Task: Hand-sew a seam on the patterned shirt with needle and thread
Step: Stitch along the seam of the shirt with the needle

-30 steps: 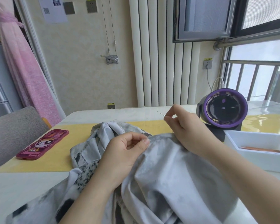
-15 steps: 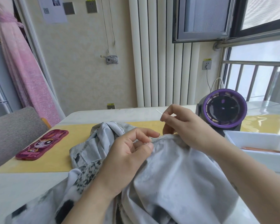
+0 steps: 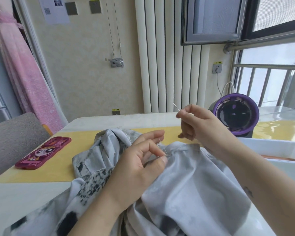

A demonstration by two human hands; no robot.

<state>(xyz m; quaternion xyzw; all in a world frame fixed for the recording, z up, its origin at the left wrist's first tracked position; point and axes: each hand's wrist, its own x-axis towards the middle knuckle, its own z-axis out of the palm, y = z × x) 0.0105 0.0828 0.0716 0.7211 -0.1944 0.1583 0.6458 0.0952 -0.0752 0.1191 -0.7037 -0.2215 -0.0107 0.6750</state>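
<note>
The grey patterned shirt (image 3: 191, 181) lies bunched on the table in front of me. My left hand (image 3: 140, 160) pinches its seam edge between thumb and a finger, the other fingers spread. A thin white thread (image 3: 162, 145) rises from the seam near that pinch. My right hand (image 3: 197, 125) is raised above the shirt's far edge and pinches a needle (image 3: 176, 106), whose tip points up and to the left.
A pink cartoon phone case (image 3: 43, 153) lies on the yellow table mat (image 3: 61, 169) at the left. A purple round fan (image 3: 236, 114) stands at the back right. A white tray (image 3: 279, 150) sits at the right. A grey chair back (image 3: 12, 137) is at the left.
My right hand has lifted up and away from the shirt with the needle, drawing the thread out. My left hand's fingers have spread while still pinching the seam.
</note>
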